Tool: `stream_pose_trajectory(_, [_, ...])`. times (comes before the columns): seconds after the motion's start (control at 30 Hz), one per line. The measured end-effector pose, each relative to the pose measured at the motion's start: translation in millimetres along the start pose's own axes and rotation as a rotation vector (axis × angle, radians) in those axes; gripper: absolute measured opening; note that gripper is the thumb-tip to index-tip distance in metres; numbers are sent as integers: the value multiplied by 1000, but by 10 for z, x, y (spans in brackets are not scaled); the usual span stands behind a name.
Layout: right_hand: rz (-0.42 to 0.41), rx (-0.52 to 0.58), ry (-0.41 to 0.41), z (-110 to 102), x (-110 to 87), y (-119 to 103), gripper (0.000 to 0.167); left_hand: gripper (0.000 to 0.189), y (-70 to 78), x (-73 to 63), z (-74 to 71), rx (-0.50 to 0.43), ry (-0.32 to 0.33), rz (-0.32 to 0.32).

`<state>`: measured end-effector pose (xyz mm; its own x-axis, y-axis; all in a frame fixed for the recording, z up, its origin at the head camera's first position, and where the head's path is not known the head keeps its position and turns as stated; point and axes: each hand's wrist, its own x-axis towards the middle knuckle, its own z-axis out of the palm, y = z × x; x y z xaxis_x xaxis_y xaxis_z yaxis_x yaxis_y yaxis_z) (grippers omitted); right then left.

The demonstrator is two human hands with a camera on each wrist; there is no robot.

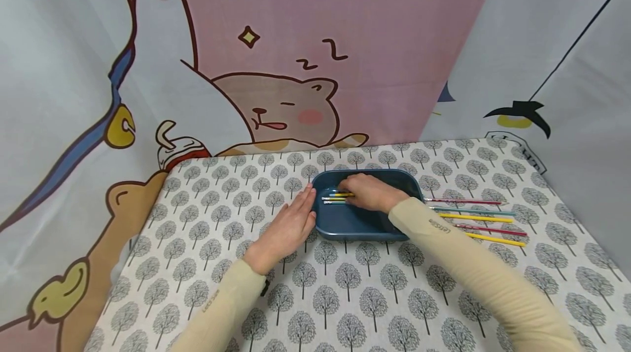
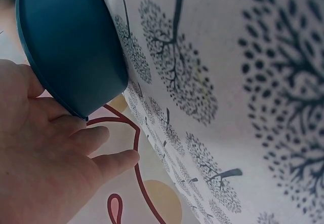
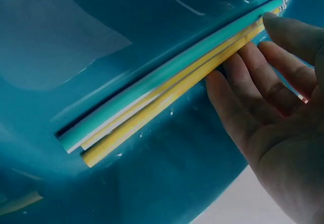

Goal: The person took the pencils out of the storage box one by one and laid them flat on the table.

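Note:
A dark blue rectangular tray point(image 1: 365, 236) sits on the patterned cloth. My left hand point(image 1: 288, 226) rests its fingers along the tray's left end; in the left wrist view, the fingers lie against the rim. Inside the tray is my right hand point(image 1: 372, 192), over a few pencils. The right wrist view has a green pencil point(image 3: 172, 72) and two yellow pencils point(image 3: 147, 122) lying side by side on the tray's floor. There, the thumb overlaps their eraser ends, and the loosely extended fingertips are right at the nearer yellow pencil's side.
Several pencils point(image 1: 475, 218) in red, green and yellow lie roughly parallel just right of the tray, partly behind the right sleeve point(image 1: 458, 242). The tree-print cloth point(image 1: 212, 275) covers the table. A cartoon-printed curtain point(image 1: 394, 40) stands behind and at both sides.

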<state>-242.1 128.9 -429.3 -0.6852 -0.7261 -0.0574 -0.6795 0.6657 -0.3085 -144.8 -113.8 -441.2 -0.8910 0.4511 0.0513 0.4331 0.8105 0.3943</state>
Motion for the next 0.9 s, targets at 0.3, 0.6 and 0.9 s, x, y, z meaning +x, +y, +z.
stream_pose_trajectory(0.3, [4,-17,5,53,29,16,20,58,-2,2,-1,-2,-9,-4])
stream_pose_trajectory(0.6, [27,-10,-12,61,34,6,11,58,-4,7,5,-5,-19,-19])
stream_pose_trajectory(0.9, [42,-11,-13,54,20,-12,12,58,5,2,-2,-4,-17,-19])
